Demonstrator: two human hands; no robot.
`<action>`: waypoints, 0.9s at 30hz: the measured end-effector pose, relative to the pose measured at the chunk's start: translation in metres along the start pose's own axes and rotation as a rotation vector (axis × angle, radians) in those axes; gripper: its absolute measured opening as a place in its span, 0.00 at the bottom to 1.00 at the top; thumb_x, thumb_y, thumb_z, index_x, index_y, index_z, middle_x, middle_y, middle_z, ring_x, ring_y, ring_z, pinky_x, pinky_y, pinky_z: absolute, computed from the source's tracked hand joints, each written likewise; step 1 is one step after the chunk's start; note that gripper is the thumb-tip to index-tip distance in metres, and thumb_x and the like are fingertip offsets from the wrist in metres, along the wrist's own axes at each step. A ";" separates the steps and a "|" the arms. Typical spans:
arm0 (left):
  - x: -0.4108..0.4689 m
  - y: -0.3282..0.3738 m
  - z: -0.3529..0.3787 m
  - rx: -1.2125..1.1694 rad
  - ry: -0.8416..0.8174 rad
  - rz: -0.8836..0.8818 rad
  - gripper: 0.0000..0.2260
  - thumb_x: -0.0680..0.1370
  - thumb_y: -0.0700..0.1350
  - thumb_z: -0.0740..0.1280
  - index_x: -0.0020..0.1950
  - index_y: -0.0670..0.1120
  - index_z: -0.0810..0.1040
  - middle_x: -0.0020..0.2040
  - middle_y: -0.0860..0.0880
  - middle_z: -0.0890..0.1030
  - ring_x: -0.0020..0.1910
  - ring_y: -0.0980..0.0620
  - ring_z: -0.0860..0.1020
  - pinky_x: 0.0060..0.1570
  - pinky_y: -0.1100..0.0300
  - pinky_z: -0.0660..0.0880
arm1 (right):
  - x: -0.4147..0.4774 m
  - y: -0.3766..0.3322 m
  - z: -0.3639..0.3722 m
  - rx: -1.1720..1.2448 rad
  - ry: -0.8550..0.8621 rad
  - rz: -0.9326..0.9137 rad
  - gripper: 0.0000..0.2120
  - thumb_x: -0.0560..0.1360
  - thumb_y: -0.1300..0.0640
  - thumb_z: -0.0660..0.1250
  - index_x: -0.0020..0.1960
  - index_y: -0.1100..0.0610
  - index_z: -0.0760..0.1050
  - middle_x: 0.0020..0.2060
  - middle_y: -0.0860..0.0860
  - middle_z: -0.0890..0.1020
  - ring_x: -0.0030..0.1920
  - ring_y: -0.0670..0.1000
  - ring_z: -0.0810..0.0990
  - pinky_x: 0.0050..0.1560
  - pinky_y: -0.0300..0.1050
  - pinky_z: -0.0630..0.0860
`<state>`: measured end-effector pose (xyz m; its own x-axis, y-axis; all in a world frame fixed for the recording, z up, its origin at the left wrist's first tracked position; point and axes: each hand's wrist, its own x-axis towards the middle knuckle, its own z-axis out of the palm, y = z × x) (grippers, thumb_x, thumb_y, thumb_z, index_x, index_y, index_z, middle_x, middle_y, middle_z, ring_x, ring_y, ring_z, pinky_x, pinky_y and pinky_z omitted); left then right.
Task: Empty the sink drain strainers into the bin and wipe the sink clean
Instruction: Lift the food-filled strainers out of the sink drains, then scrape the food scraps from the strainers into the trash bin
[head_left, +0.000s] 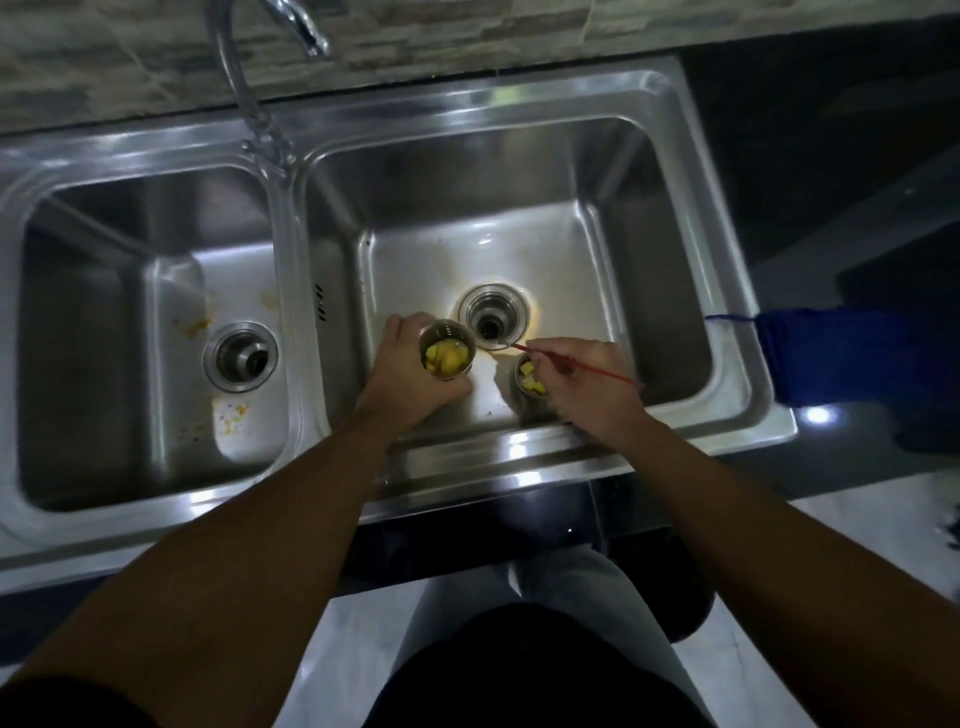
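Over the right basin (597, 249) of a steel double sink, my left hand (410, 374) grips a metal strainer cup (448, 354) filled with yellow food scraps. My right hand (582, 384) pinches a thin red stick (587, 364) and curls round a second strainer cup (531, 382) with yellow scraps, which is partly hidden by the fingers. The right drain (491, 319) is open with a yellowish stain round it. The left drain (241, 356) is open too. Yellow crumbs and stains lie on the floor of the left basin (228, 415).
A curved tap (249, 88) stands behind the divider between the basins. A blue cloth (831, 353) lies on the dark counter right of the sink. A tiled wall runs along the back. My legs and pale floor tiles show below the front rim (519, 457).
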<state>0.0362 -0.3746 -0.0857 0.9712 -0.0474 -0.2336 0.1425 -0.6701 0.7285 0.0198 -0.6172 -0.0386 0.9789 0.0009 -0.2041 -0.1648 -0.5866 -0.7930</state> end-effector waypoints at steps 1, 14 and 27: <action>-0.002 0.008 0.000 -0.019 0.009 0.016 0.36 0.61 0.54 0.79 0.66 0.52 0.70 0.60 0.54 0.68 0.56 0.60 0.69 0.52 0.75 0.65 | -0.002 0.000 -0.004 0.020 0.010 -0.006 0.11 0.76 0.57 0.69 0.54 0.45 0.84 0.42 0.41 0.87 0.45 0.40 0.85 0.55 0.33 0.78; -0.039 0.117 0.042 -0.061 0.031 0.266 0.33 0.62 0.56 0.82 0.63 0.53 0.74 0.60 0.54 0.78 0.59 0.54 0.77 0.61 0.52 0.77 | -0.064 0.023 -0.088 0.024 0.307 -0.214 0.10 0.78 0.60 0.67 0.56 0.52 0.84 0.41 0.46 0.86 0.41 0.43 0.84 0.49 0.31 0.79; -0.153 0.228 0.187 -0.105 -0.032 0.500 0.31 0.62 0.53 0.81 0.62 0.53 0.73 0.57 0.55 0.74 0.54 0.67 0.72 0.53 0.78 0.66 | -0.227 0.138 -0.183 -0.035 0.753 -0.304 0.11 0.76 0.67 0.66 0.56 0.63 0.84 0.46 0.54 0.87 0.43 0.50 0.86 0.44 0.49 0.83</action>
<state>-0.1159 -0.6584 -0.0045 0.9192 -0.3675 0.1416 -0.3184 -0.4817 0.8164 -0.2031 -0.8470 0.0032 0.8007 -0.3735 0.4684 0.1129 -0.6737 -0.7304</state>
